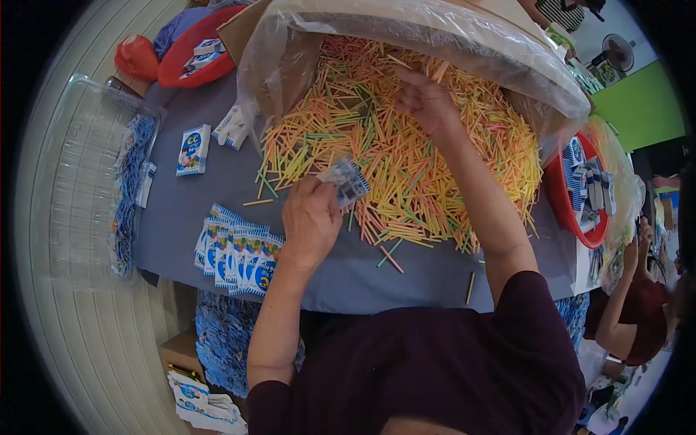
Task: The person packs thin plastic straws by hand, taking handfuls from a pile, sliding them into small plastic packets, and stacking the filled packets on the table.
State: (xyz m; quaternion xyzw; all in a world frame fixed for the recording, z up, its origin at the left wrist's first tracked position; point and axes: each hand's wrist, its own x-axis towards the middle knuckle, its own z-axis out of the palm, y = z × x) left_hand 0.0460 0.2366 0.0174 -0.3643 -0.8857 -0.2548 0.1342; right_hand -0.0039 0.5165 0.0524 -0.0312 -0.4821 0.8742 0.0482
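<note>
My left hand is closed on a small clear-and-blue printed packet, held at the near edge of a large heap of thin candy sticks in yellow, orange, pink and green. Over the far part of the heap, my right hand has its fingers curled around a few sticks; the fingertips are partly hidden. A fanned stack of flat printed packets lies on the grey cloth left of my left forearm. Beyond it are a filled packet and some more packets.
A cardboard box lined with clear plastic opens onto the heap. Red bowls with packets stand at the back left and right. A clear plastic tray sits at far left. Another person is at the right.
</note>
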